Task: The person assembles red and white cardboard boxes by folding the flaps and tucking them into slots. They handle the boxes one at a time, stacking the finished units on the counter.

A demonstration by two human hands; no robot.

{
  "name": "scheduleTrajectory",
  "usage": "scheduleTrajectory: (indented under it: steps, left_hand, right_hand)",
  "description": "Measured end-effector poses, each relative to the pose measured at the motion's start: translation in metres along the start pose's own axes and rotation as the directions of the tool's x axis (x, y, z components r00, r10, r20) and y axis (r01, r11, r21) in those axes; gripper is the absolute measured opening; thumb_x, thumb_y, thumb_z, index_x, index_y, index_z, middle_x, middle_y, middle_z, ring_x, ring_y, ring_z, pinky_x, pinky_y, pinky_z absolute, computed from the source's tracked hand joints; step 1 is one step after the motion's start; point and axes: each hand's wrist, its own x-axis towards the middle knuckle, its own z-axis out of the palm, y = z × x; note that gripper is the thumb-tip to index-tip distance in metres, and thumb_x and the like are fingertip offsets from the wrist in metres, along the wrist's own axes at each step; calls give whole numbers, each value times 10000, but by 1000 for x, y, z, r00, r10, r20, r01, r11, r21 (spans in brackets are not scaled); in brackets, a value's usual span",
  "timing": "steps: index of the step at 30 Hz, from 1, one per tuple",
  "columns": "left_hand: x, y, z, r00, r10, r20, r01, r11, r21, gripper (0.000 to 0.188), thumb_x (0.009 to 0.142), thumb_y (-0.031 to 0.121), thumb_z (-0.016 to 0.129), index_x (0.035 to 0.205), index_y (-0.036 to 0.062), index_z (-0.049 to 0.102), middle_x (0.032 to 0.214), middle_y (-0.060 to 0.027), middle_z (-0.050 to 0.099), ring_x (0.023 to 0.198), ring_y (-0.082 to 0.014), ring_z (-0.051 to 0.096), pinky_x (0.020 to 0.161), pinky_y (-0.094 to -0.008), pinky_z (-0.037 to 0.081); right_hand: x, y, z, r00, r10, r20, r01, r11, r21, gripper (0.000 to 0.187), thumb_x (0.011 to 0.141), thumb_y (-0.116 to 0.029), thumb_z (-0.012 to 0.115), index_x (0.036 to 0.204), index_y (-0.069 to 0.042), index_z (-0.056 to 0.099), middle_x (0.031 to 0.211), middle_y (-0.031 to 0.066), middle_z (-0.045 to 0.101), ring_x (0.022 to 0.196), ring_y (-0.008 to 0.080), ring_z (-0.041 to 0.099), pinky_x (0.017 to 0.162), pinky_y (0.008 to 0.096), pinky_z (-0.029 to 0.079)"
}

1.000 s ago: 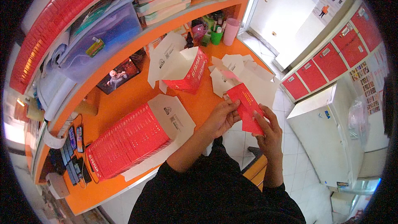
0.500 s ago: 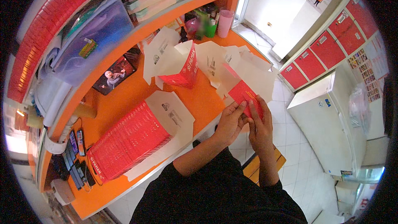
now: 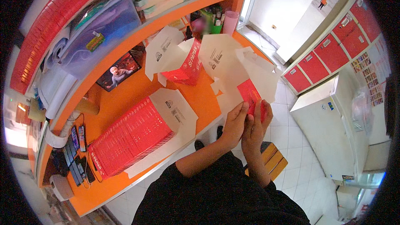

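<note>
Clamping the fingers of left hand [image 3: 234, 126] and right hand [image 3: 255, 130] on the near end of a red box panel [image 3: 248, 91], equally close to both. Running lengthwise up-left from the fingertips, near the right end of the orange surface [image 3: 206, 93]. Well right of stacked red boxes [image 3: 132, 137]; above tiled floor [image 3: 291, 152], left of a white fridge [image 3: 318, 127].

Left hand [image 3: 236, 126] and right hand [image 3: 258, 123]: drawn closer together | white carton flap [image 3: 221, 60]: more fully exposed | screen [image 3: 119, 73]: picture changed
</note>
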Motion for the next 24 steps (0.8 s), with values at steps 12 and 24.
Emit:
scheduleTrajectory:
  steps: [12,24]
  left_hand:
    - [1,8,-20,952,226,207,-306,660,686,284,940,189,456,1087,-29,562,975,-169,640,849,-211,625,773,-305,488]
    - [-8,74,-75,945,105,310,-321,473,820,284,923,158,452,1133,-10,543,882,-235,614,825,-345,625,734,-400,478]
  right_hand:
    - [-1,-11,23,903,424,73,-402,771,493,530,992,-382,289,1403,-47,306,1321,146,293,1257,261,300,1044,378,258]
    - [55,68,19,990,4,139,-44,956,288,400,952,-293,438,1291,-81,446,1268,136,429,1178,247,435,928,379,414]
